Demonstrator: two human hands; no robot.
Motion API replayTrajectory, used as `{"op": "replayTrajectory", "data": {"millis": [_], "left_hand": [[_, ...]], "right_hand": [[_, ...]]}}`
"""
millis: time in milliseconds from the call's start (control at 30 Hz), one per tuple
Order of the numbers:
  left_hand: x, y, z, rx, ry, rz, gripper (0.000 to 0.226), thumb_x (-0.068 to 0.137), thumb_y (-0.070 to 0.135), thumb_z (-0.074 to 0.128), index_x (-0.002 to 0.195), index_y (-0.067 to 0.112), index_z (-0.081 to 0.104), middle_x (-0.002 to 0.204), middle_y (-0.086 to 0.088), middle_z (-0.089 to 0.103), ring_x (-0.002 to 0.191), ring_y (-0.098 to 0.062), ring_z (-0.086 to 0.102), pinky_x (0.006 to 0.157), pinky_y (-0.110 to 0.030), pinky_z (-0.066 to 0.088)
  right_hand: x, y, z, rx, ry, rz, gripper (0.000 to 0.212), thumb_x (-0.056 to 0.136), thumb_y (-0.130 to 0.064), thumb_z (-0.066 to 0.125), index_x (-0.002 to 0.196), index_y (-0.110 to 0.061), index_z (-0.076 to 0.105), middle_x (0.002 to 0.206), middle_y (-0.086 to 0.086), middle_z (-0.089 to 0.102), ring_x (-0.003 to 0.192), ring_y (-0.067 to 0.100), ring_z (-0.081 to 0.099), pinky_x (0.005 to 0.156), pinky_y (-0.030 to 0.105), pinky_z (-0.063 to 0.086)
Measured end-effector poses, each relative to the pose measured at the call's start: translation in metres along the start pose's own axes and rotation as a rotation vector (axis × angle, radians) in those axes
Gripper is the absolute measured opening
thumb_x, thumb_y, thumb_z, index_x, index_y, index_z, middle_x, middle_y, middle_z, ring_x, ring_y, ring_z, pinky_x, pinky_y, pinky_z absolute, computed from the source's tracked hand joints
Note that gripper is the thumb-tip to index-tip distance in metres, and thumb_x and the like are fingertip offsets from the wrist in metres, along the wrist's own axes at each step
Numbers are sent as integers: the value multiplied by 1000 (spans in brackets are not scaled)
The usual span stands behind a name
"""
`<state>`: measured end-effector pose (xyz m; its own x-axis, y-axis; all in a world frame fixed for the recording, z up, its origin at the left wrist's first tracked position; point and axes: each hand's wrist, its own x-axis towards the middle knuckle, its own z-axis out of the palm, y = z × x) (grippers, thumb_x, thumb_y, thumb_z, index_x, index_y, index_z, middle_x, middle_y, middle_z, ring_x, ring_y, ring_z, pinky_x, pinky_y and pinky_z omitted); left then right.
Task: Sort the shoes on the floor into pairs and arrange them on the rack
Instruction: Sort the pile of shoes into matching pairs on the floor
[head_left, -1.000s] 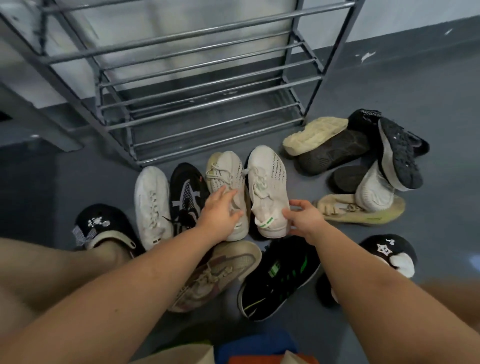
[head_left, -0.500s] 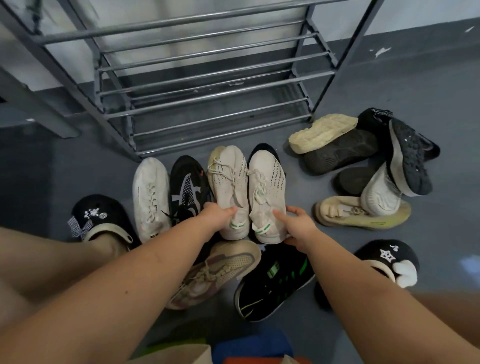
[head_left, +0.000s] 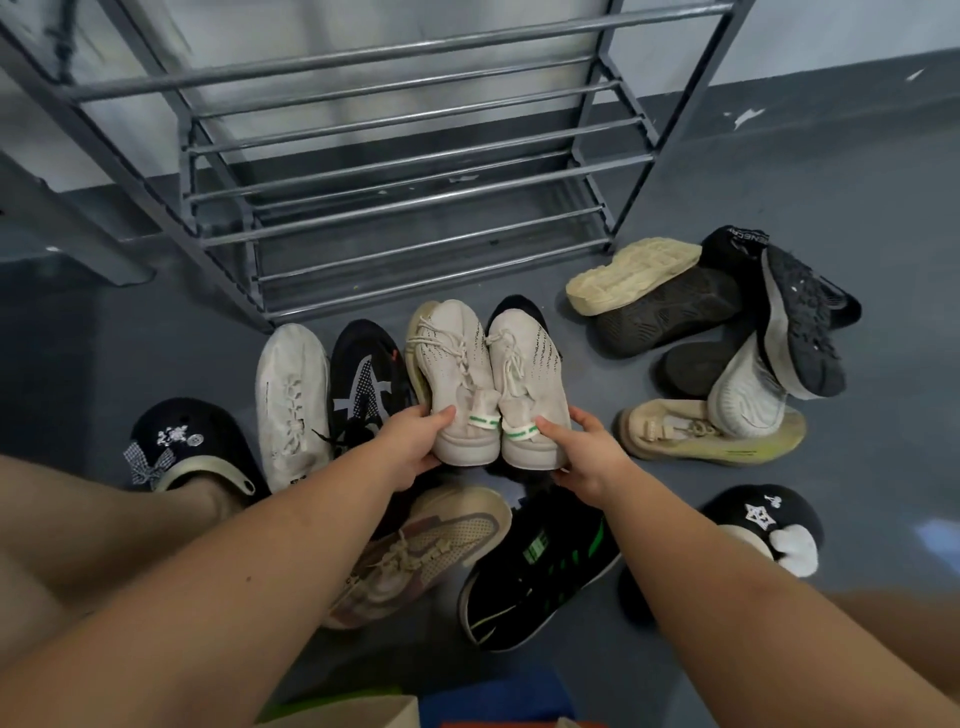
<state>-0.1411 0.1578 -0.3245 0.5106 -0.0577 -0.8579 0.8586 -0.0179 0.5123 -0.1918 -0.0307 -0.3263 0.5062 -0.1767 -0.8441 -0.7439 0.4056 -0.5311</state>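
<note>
Two cream knit sneakers with green heel tabs lie side by side, toes toward the rack. My left hand (head_left: 415, 447) grips the heel of the left sneaker (head_left: 457, 374). My right hand (head_left: 584, 452) grips the heel of the right sneaker (head_left: 530, 379). The grey metal shoe rack (head_left: 415, 182) stands just beyond them, and no shoes show on its bars. Left of the pair lie a white sneaker (head_left: 291, 400) and a black sneaker with a white logo (head_left: 366, 384).
A heap of shoes at the right holds a cream sole (head_left: 628, 273), dark soles (head_left: 670, 312) and a beige sneaker (head_left: 711, 436). Near me lie a tan sneaker (head_left: 431, 545) and a black-green sneaker (head_left: 540, 571). I wear black clogs (head_left: 176, 441).
Both hands closed round the heels of the two cream sneakers and brought the shoes together, side by side. The view drew nearer to the rack.
</note>
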Motion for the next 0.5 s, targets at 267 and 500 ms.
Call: {"op": "replayTrajectory", "data": {"millis": [267,500], "left_hand": [[-40,25,-11,-60,-106,30,36,96,16,50,131,10,49,126,-10,60,102,-20,58,93,-35,46],[-84,75,-12,-25,-97,81,34,96,16,50,128,3,51,128,-12,59,115,-25,57,89,-33,47]], "right_hand": [[-23,-20,8,93,-21,-70,64,86,-12,67,141,-22,37,121,7,59,84,19,62,62,34,50],[-68,-68,32,74,-55,-152,47,89,-11,64,133,-16,48,101,3,65,79,18,62,61,34,51]]}}
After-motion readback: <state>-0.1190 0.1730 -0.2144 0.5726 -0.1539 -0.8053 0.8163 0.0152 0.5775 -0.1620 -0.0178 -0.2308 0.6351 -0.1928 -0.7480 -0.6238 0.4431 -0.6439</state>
